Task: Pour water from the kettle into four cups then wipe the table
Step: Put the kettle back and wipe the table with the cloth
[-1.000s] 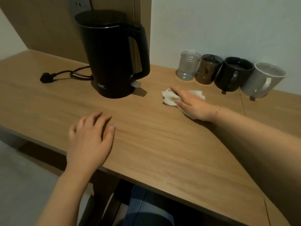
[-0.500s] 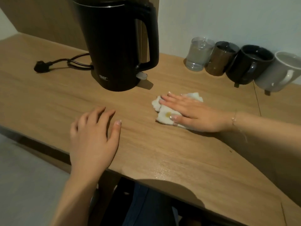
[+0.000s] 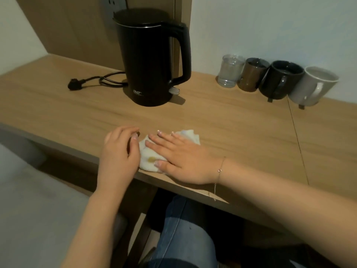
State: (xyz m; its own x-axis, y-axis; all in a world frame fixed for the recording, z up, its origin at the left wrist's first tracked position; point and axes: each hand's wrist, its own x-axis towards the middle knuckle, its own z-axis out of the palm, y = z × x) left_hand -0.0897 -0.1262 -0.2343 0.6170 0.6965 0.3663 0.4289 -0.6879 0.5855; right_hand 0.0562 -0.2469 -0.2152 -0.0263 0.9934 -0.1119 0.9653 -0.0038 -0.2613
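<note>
A black electric kettle stands upright at the back of the wooden table. Along the wall to its right stand a clear glass, a brown cup, a black mug and a grey mug. My right hand lies flat with straight fingers on a crumpled white cloth at the table's front edge. My left hand rests at that edge just left of the cloth, fingers loosely curled and holding nothing.
The kettle's black cord and plug lie on the table to the left of the kettle. A wall socket sits above on a wooden panel. My jeans-clad legs are under the table.
My right hand has dragged the cloth from near the cups toward me, to the table's front edge. My left hand has drawn back to the edge and its fingers have curled.
</note>
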